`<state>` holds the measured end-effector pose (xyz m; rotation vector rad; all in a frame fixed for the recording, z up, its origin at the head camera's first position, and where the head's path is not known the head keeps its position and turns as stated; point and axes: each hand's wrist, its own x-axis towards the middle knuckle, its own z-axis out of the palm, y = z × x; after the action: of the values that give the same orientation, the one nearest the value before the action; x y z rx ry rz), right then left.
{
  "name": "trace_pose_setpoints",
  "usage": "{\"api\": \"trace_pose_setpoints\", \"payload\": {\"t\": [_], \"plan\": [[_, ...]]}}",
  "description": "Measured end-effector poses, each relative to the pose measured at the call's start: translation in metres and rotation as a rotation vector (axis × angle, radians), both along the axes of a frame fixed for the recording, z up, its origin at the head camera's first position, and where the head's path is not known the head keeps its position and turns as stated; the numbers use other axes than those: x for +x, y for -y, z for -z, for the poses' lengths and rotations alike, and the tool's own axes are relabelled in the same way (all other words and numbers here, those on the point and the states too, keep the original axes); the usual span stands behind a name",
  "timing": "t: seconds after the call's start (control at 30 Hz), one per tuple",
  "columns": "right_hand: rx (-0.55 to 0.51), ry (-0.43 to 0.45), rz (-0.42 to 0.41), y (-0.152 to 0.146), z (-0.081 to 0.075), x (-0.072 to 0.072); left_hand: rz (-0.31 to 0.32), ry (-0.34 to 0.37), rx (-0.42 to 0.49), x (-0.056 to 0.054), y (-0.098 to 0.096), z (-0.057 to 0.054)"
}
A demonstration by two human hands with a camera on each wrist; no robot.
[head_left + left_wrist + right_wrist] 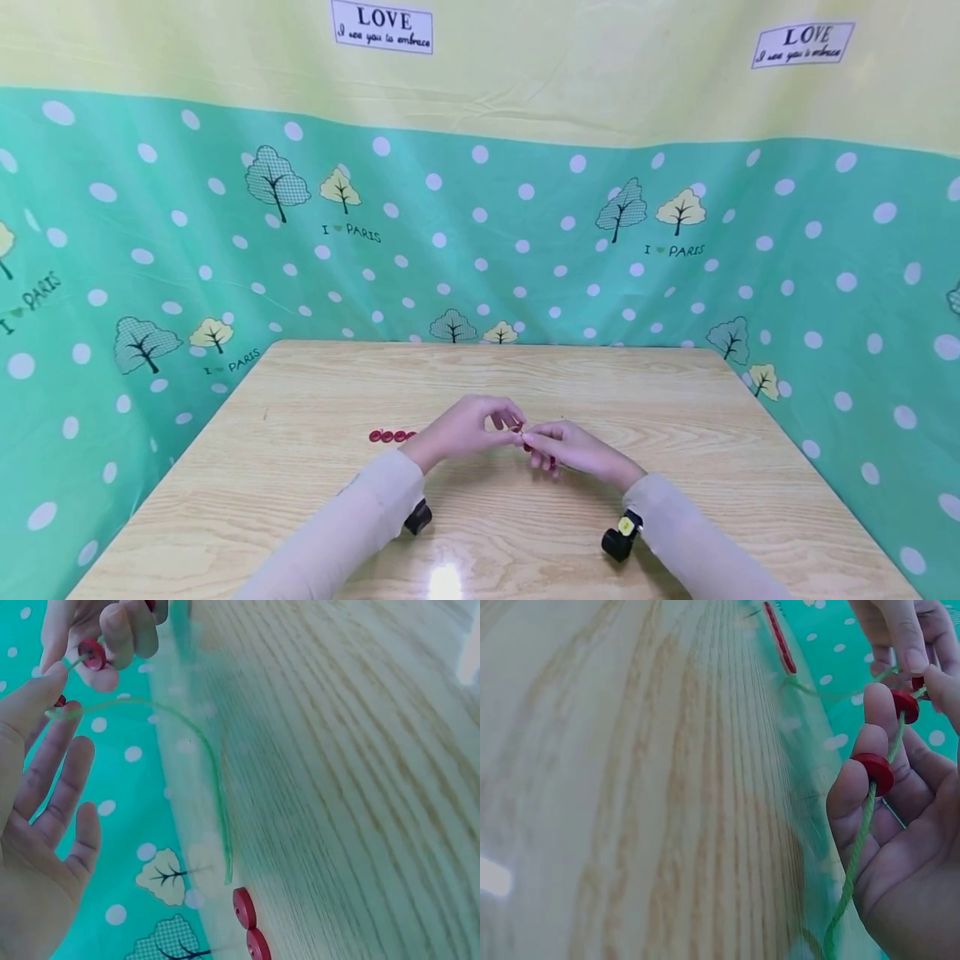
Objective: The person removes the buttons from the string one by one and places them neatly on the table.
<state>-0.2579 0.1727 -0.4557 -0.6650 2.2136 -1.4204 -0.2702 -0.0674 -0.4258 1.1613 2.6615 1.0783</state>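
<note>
Over the middle of the table, the left hand [468, 427] and right hand [577, 448] meet at their fingertips. The left thumb and forefinger pinch a small red button [60, 700], mostly hidden by the thumb. A green cord [214, 765] passes from there in a loose arc, its tip near buttons on the table. In the right wrist view the right hand [907, 832] grips the same cord, which runs down across the palm. Two red buttons are threaded on it there: one [906, 706] near the fingertips, another [875, 773] against the curled fingers.
A row of several red buttons [387, 436] lies on the wooden table [337, 383], left of the hands and partly behind the left forearm. A polka-dot curtain [480, 242] hangs behind the table and at its sides. Dark cameras are strapped to both wrists.
</note>
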Motion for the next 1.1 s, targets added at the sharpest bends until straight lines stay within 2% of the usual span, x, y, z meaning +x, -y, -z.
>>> {"api": "trace_pose_setpoints", "payload": {"t": [0.3, 0.6, 0.9, 1.1], "plan": [[0.013, -0.022, -0.014, -0.004, 0.003, 0.0, -0.03, -0.002, 0.019, 0.0, 0.008, -0.007], [0.01, -0.008, -0.028, -0.006, 0.005, 0.0, -0.039, -0.032, 0.051, -0.003, 0.017, -0.007], [0.017, -0.003, 0.0, -0.006, 0.002, 0.003, -0.066, -0.039, 0.063, -0.006, 0.029, -0.009], [0.029, -0.005, 0.018, -0.007, 0.001, 0.003, -0.112, -0.045, 0.045, -0.006, 0.041, -0.011]]}}
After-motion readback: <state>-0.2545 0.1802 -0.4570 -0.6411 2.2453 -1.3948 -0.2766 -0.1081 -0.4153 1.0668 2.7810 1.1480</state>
